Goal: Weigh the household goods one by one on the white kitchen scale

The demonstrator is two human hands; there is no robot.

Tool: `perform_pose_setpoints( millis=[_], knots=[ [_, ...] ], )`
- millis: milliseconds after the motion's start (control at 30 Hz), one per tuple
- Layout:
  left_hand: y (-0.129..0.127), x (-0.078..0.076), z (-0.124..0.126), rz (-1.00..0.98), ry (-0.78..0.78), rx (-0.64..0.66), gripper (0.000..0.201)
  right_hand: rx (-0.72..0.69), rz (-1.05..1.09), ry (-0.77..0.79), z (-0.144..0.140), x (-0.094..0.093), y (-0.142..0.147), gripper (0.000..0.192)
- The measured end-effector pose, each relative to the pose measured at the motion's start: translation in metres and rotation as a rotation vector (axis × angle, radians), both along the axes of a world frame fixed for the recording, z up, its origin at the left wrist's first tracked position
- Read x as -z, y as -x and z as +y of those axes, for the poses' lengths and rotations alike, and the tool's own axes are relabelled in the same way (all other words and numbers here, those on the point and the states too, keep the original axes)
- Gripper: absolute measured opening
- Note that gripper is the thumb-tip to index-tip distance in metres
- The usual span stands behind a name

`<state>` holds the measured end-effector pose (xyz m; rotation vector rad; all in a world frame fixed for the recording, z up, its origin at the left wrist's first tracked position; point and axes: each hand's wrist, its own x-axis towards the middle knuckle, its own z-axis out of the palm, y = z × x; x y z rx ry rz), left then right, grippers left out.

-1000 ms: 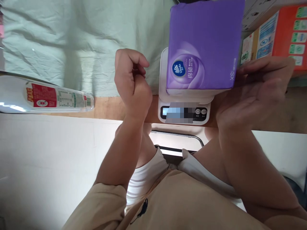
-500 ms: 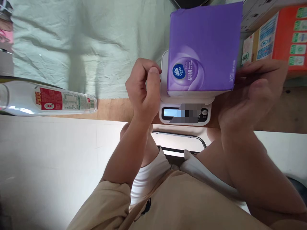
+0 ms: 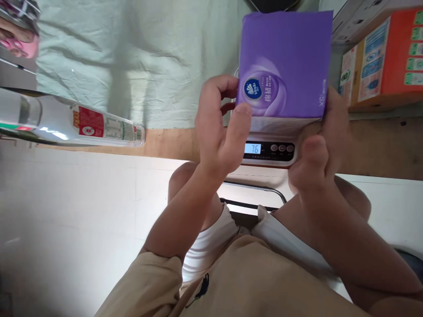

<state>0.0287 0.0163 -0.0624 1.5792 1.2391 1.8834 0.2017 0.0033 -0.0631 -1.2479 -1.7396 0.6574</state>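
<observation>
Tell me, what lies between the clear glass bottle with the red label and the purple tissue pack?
In the head view, pale green cloth and the person's left hand, which grips the purple tissue pack; the bottle lies apart.

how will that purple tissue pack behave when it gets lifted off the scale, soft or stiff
Probably soft: the purple tissue pack looks film-wrapped, so it may give under the left hand and right hand. Likely light for its bulk. Flat-sided, so unlikely to roll off the scale.

Glossy purple plastic-wrapped tissue pack point(image 3: 284, 66), smooth white plastic scale point(image 3: 268, 152), wood tabletop point(image 3: 380, 149), wrinkled cloth point(image 3: 142, 61)
</observation>
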Motion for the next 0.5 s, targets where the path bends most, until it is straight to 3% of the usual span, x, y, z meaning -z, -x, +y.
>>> perform_pose_setpoints(
  millis=[100,233,333,500],
  knots=[
    [0.008,-0.011,-0.010,-0.048,0.007,-0.073,0.040,-0.037,-0.080,-0.116,-0.016,-0.013,0.016,0.072],
    [0.034,-0.023,-0.024,-0.050,0.011,-0.196,0.039,-0.161,-0.155,-0.104,-0.036,-0.031,0.041,0.070],
    [0.059,-0.020,-0.033,-0.046,-0.039,-0.268,0.049,-0.285,-0.177,-0.015,-0.046,-0.037,0.063,0.071],
    [0.096,-0.006,-0.047,-0.027,0.079,-0.392,0.045,-0.437,-0.190,0.198,-0.050,-0.033,0.102,0.069]
  ],
)
